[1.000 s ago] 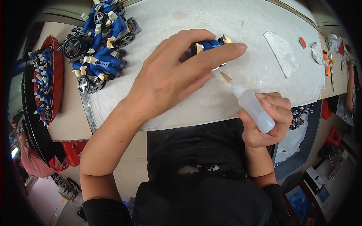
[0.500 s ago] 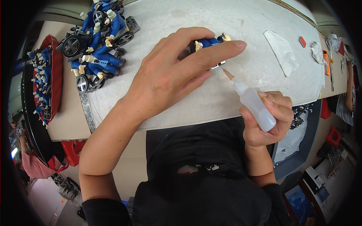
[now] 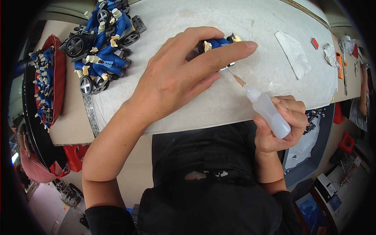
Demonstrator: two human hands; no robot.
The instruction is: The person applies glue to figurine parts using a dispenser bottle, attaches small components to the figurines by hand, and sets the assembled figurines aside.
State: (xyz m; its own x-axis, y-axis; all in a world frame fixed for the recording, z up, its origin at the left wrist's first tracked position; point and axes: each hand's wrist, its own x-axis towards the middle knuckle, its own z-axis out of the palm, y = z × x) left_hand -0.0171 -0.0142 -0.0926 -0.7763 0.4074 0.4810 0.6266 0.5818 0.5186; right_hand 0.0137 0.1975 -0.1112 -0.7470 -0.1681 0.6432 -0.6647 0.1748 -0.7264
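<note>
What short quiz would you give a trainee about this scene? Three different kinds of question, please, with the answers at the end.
1. Open question: What does the person's right hand hold?
2. True or false: The small red block lies farther right in the picture than the white cloth-like piece.
3. Fill in the missing word: The left hand is around a figure whose clothing is ____.

Key:
1. A pale, see-through squeeze bottle with a thin tip.
2. True.
3. Blue.
</note>
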